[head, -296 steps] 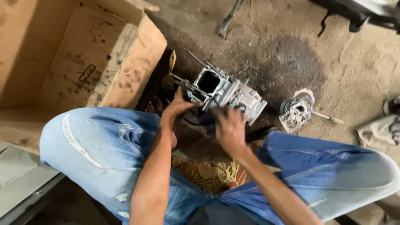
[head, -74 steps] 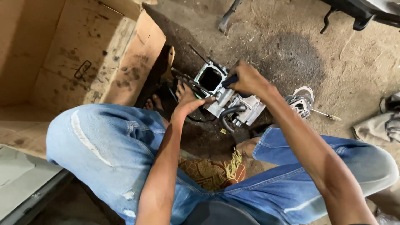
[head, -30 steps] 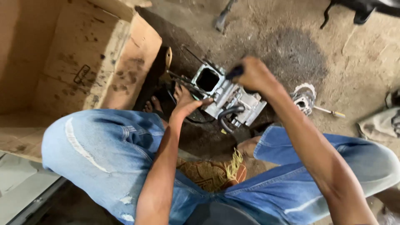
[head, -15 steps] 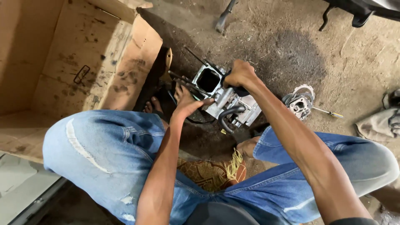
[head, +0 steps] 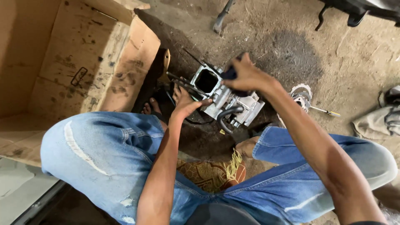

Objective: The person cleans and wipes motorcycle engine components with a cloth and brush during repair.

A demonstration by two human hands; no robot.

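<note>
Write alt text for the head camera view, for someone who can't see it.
A person squatting in blue jeans works on a metal engine block on a dirt floor: left hand steadies it, right hand grips a dark-handled tool on top. A stained cardboard box lies left.

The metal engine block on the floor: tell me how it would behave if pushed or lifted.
The engine block looks like cast metal, so probably rigid and heavy for its size. It sits on uneven dirt floor, braced by the left hand, so it may rock if pushed. The black hose looping off it would likely flex. The right hand grips a dark handle above it.
</note>
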